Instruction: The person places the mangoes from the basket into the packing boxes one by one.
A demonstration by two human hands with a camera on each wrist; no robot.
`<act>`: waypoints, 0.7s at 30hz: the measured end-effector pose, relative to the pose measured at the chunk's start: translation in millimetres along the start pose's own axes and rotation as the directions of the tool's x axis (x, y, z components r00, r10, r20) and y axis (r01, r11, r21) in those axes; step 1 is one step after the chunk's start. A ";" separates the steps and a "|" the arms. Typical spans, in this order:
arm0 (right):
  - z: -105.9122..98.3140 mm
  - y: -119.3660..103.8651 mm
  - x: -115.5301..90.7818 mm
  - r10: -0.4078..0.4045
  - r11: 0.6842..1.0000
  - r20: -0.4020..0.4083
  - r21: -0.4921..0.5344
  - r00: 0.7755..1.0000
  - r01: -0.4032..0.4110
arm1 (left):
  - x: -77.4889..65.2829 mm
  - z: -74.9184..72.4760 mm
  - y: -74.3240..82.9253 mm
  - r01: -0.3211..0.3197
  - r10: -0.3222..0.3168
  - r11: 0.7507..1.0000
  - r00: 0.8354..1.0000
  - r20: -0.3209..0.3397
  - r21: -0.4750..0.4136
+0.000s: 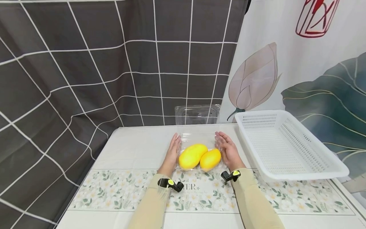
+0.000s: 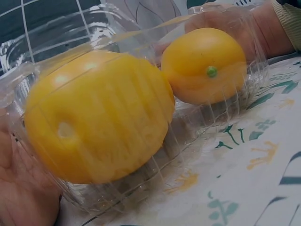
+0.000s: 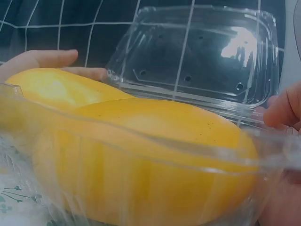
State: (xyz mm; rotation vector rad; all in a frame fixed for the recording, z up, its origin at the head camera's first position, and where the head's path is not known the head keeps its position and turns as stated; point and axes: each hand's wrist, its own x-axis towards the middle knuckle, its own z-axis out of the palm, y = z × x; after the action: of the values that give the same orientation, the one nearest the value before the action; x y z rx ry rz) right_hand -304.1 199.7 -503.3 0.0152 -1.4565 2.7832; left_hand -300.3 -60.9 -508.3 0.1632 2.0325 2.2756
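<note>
Head view: left hand (image 1: 172, 149) and right hand (image 1: 228, 149) touch one clear container (image 1: 197, 136), fingers (image 1: 224, 137) relaxed; two yellow fruits (image 1: 193, 156) inside, one white basket (image 1: 288, 143), floral worktop (image 1: 123, 152), gridded curtain (image 1: 172, 58).

The near yellow fruit (image 3: 160, 117) partly hides a second fruit (image 3: 59, 89), further left, in a clear container (image 3: 11, 110). Its lid (image 3: 200, 56) stands raised at the far side; the right hand (image 3: 288, 109) touches the container's right side, the left hand (image 3: 40, 61) shows at far left.
</note>
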 end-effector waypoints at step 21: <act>6.1 -22.3 -6.2 -0.168 0.941 0.141 -0.270 0.976 0.201 | 1.4 -13.1 22.2 -0.118 0.119 0.993 0.980 0.158 -0.017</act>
State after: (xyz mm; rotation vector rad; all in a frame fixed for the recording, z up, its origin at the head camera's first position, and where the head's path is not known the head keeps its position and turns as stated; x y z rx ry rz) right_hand -297.8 207.4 -481.5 0.3023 -1.7656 2.4405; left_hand -303.3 -76.2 -487.7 0.4616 1.9835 2.2554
